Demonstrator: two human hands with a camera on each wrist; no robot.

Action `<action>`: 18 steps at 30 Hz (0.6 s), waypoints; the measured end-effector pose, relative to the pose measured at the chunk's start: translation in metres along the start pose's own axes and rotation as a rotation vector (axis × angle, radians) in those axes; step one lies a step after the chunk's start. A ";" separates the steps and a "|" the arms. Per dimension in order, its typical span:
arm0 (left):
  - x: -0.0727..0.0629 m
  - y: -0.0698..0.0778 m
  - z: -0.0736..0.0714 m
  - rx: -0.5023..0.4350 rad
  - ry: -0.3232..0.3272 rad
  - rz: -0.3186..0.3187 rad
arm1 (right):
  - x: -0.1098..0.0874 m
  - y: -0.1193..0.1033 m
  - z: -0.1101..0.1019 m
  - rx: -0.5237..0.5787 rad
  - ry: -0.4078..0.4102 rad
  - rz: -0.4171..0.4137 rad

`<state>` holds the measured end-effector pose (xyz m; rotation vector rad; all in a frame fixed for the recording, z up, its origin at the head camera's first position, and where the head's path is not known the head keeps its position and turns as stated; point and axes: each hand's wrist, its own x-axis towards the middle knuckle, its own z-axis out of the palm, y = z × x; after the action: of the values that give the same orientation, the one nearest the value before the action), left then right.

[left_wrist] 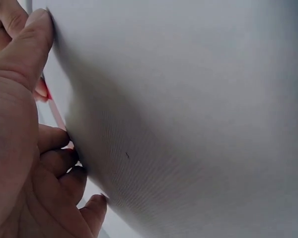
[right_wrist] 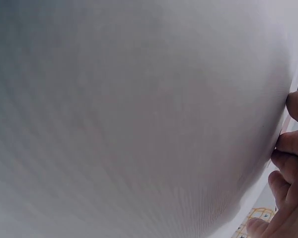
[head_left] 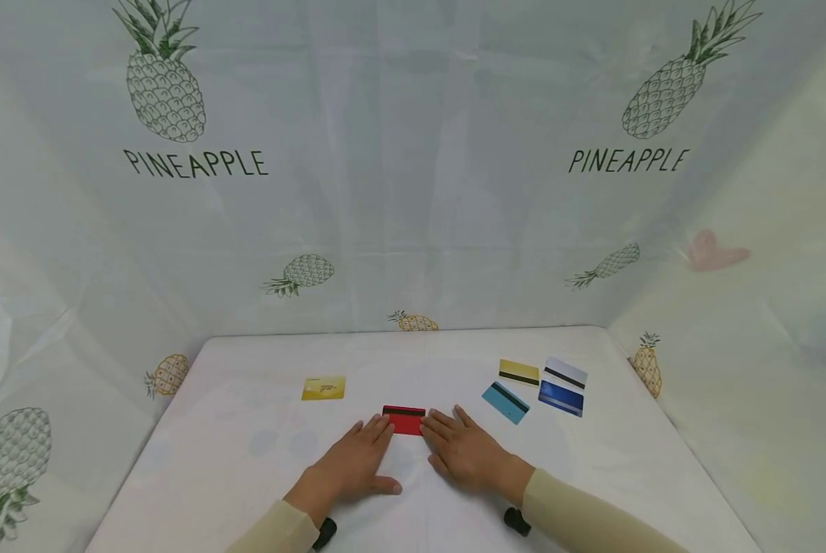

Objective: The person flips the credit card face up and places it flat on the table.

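A red card [head_left: 406, 423] with a dark stripe along its far edge lies flat on the white tabletop, between the two hands. My left hand [head_left: 359, 464] rests on the table with its fingers extended, fingertips at the card's left edge and thumb spread toward the middle. My right hand [head_left: 469, 455] lies on the other side, fingers stretched out and their tips at the card's right edge. In the left wrist view, the left fingers [left_wrist: 57, 161] touch the white surface. The right wrist view shows the right fingertips [right_wrist: 287, 141] down on it too.
A yellow card [head_left: 323, 388] lies at the back left. At the back right are a gold striped card [head_left: 519, 370], a light blue card [head_left: 505, 402], a white card [head_left: 566, 370] and a dark blue card [head_left: 561, 399]. Pineapple-print cloth [head_left: 413, 192] surrounds the table.
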<state>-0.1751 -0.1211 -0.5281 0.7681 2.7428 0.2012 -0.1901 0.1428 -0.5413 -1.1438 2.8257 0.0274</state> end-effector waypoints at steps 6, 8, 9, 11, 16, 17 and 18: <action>-0.006 0.004 0.000 0.032 0.003 0.002 | -0.003 -0.001 0.003 -0.022 0.029 -0.029; -0.008 0.005 0.000 0.042 0.014 0.004 | -0.003 -0.001 0.003 -0.032 0.041 -0.036; -0.008 0.005 0.000 0.052 0.026 0.007 | -0.002 -0.001 0.003 -0.037 0.049 -0.036; -0.008 0.004 -0.001 0.062 0.078 0.014 | -0.001 -0.001 0.002 -0.046 0.082 -0.034; 0.000 -0.005 -0.001 0.075 0.284 -0.027 | 0.008 0.001 -0.004 -0.083 0.209 0.001; 0.002 -0.006 -0.001 0.079 0.316 -0.044 | 0.010 0.001 -0.005 -0.090 0.228 0.009; 0.004 -0.008 -0.001 0.082 0.342 -0.062 | 0.012 0.001 -0.007 -0.095 0.243 0.018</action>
<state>-0.1828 -0.1257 -0.5296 0.7262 3.1103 0.2260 -0.2002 0.1345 -0.5360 -1.2182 3.0773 0.0250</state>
